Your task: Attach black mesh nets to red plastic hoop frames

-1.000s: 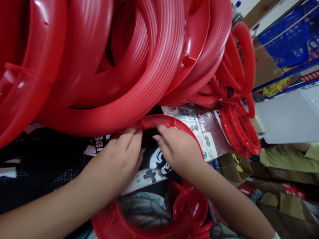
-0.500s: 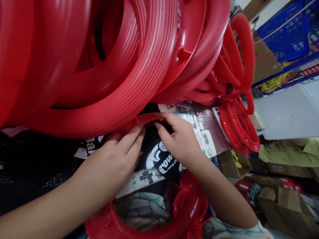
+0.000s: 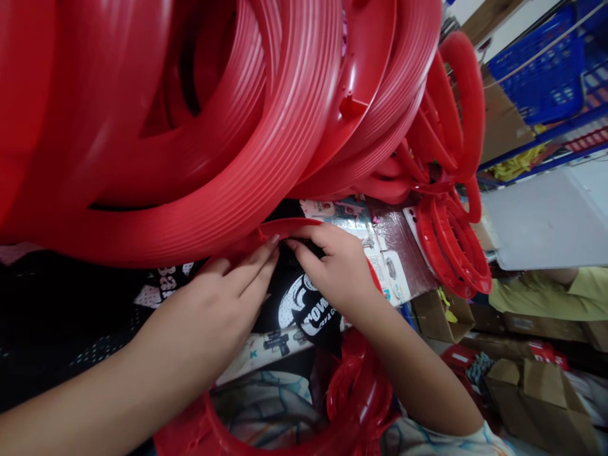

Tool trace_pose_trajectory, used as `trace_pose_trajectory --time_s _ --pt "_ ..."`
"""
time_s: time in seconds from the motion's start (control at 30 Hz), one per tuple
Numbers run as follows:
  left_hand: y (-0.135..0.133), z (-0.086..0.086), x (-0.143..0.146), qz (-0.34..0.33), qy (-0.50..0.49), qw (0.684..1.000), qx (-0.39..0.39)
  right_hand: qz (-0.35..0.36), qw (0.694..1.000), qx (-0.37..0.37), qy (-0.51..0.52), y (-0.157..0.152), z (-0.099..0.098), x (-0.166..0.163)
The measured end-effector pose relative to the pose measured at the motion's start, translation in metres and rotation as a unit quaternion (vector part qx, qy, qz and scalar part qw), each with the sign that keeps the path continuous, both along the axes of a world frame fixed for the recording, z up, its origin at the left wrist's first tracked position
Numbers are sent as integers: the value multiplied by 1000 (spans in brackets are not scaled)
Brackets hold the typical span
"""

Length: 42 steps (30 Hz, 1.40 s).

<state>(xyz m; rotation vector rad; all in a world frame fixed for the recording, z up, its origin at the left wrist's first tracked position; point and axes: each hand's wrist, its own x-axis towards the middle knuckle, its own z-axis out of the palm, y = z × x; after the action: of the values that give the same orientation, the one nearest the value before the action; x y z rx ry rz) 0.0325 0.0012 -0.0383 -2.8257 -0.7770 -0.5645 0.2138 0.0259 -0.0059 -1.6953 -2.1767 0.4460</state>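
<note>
My left hand (image 3: 223,304) and my right hand (image 3: 335,266) meet at the top edge of a red plastic ring (image 3: 294,229) held in front of me. Both hands pinch a black mesh fabric (image 3: 304,297) with white lettering against that ring's rim. The fingertips of the two hands almost touch. The ring's lower part (image 3: 361,392) curves round below my wrists. A big stack of red plastic rings (image 3: 228,126) hangs just above the hands and fills the upper picture.
More red ring parts (image 3: 456,247) lie at the right, beside packaged goods (image 3: 389,253). Cardboard boxes (image 3: 536,386) stand lower right, a blue basket (image 3: 541,69) on a shelf upper right, a white board (image 3: 546,221) below it. A person's yellow sleeve (image 3: 555,297) shows at right.
Both hands have moved up along the ring towards its top edge and closer together, pulling the black mesh fabric up to the rim.
</note>
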Motion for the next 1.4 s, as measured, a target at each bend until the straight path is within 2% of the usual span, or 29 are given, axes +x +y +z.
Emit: trace_pose_trajectory --time_s 0.23,0.5,0.67,0.9,1.1,1.2,1.4 --pt "-1 -2 2 3 8 1000 -5 -27 998 -33 -43 3 2 -5" --pt "-3 -2 8 32 22 999 -13 -40 985 -87 -142 19 17 -13" --pt "-2 -1 12 100 21 993 -50 -31 977 -88 -189 28 21 -18" --pt "0 0 12 182 42 975 -124 -57 980 -95 -166 20 24 -9" --pt "-2 -3 10 77 33 996 -23 -105 990 -89 15 1 23 16" --pt "-3 -3 9 52 47 996 -46 -123 985 -102 58 -1 21 21" --pt "-3 -4 8 43 28 995 -88 -131 981 -126 71 0 24 20"
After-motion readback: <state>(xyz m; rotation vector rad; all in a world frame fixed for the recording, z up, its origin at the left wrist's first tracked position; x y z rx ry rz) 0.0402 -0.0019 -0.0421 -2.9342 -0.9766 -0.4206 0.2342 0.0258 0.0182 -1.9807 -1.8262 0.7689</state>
